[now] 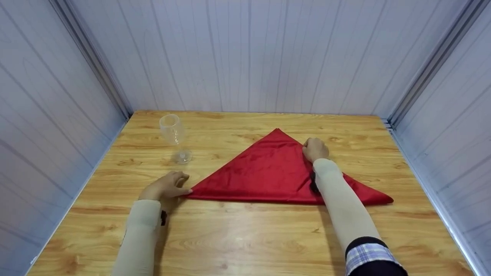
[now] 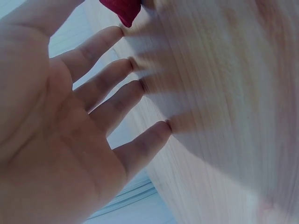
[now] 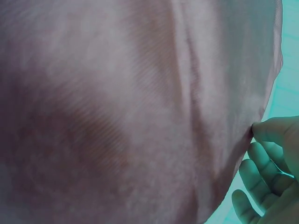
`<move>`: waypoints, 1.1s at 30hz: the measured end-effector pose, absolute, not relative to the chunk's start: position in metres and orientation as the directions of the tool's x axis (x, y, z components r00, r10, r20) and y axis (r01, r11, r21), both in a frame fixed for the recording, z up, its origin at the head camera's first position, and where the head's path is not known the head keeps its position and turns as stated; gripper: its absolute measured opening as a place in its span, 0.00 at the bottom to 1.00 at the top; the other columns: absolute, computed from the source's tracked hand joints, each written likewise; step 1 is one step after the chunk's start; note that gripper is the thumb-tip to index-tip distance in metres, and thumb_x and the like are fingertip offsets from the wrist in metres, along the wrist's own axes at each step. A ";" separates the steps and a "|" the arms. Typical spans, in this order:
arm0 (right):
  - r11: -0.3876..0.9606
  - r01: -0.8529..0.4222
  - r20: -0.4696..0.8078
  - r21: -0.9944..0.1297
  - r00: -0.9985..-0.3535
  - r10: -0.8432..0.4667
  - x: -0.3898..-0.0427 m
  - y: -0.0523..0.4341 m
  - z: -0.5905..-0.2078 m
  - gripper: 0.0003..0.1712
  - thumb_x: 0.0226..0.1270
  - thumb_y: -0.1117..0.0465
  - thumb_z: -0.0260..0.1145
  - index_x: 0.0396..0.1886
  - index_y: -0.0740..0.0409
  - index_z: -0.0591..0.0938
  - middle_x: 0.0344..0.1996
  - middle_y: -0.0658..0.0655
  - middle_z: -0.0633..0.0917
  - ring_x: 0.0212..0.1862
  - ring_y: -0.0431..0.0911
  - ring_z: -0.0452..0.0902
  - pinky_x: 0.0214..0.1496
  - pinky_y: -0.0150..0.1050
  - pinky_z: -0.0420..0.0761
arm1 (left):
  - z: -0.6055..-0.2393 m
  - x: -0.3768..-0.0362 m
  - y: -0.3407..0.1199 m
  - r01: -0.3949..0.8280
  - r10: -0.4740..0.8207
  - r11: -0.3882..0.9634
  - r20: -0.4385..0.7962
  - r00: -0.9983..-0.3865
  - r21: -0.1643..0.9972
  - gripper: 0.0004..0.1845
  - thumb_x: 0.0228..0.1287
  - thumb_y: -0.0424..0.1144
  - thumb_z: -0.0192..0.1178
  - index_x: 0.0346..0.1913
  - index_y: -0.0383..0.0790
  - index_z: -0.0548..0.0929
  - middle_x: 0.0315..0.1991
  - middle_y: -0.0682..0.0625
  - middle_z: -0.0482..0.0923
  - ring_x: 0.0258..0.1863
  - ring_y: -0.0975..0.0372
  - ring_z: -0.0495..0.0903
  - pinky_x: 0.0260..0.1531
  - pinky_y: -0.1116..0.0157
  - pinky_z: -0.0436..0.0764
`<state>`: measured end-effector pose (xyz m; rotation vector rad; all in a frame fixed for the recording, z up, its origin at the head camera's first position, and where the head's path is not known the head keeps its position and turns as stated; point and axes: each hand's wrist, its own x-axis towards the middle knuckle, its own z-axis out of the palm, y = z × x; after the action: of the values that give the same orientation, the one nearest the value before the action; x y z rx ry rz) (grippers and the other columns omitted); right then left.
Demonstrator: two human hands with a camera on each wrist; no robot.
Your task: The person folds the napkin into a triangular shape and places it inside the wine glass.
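Note:
A shiny red cloth [image 1: 264, 168], folded into a triangle, lies on the wooden table with its long edge toward me. At its left corner is my left hand [image 1: 167, 186], the thumb touching the tip of the cloth. In the left wrist view its fingers [image 2: 114, 107] are spread, with their tips against the tabletop, and a bit of red cloth [image 2: 124, 9] shows at the top. My right hand [image 1: 316, 149] pinches the cloth's right slanting edge between thumb and index finger. The right wrist view shows this edge close up, with the other fingers [image 3: 259, 179] loosely bent.
A clear stemmed glass [image 1: 172, 132] stands upright at the back left, beyond my left hand. Pale panel walls [image 1: 245, 57] enclose the table [image 1: 238, 237] at the back and both sides.

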<state>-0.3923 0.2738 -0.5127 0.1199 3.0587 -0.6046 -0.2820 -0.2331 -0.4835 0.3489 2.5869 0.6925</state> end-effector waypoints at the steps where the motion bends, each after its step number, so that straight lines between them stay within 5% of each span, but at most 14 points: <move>1: 0.923 0.080 -0.030 -0.377 -0.997 0.075 -0.392 0.274 -0.513 0.15 0.72 0.60 0.59 0.48 0.63 0.86 0.49 0.65 0.85 0.51 0.61 0.81 0.52 0.57 0.78 | -0.483 -0.282 -0.233 0.127 0.346 0.842 -0.344 -0.873 0.524 0.38 0.67 0.52 0.65 0.71 0.31 0.68 0.70 0.28 0.59 0.71 0.35 0.57 0.67 0.39 0.59; 12: 0.942 0.074 -0.020 -0.328 -0.997 0.071 -0.390 0.273 -0.516 0.13 0.71 0.62 0.52 0.30 0.63 0.79 0.43 0.69 0.82 0.49 0.64 0.79 0.52 0.62 0.74 | -0.484 -0.280 -0.232 0.122 0.351 0.831 -0.343 -0.871 0.543 0.38 0.69 0.51 0.64 0.71 0.29 0.67 0.71 0.28 0.58 0.71 0.34 0.56 0.66 0.38 0.58; 20: 0.930 0.031 0.072 -0.365 -0.996 0.061 -0.387 0.280 -0.520 0.11 0.69 0.60 0.56 0.36 0.64 0.81 0.41 0.66 0.81 0.48 0.62 0.77 0.52 0.60 0.74 | -0.485 -0.279 -0.232 0.126 0.345 0.840 -0.341 -0.875 0.527 0.36 0.70 0.51 0.62 0.71 0.30 0.67 0.70 0.28 0.60 0.70 0.35 0.58 0.66 0.38 0.59; 33: 0.930 0.039 -0.032 -0.364 -0.999 0.029 -0.387 0.288 -0.516 0.17 0.73 0.54 0.62 0.51 0.62 0.82 0.50 0.65 0.82 0.53 0.61 0.77 0.54 0.60 0.74 | -0.487 -0.279 -0.231 0.121 0.328 0.841 -0.320 -0.889 0.528 0.33 0.66 0.42 0.68 0.69 0.31 0.69 0.69 0.30 0.60 0.70 0.35 0.58 0.65 0.39 0.61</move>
<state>-0.3873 0.2879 -0.5162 0.0540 3.0609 -0.5783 -0.2789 -0.2312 -0.4866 0.3340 2.6164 0.7130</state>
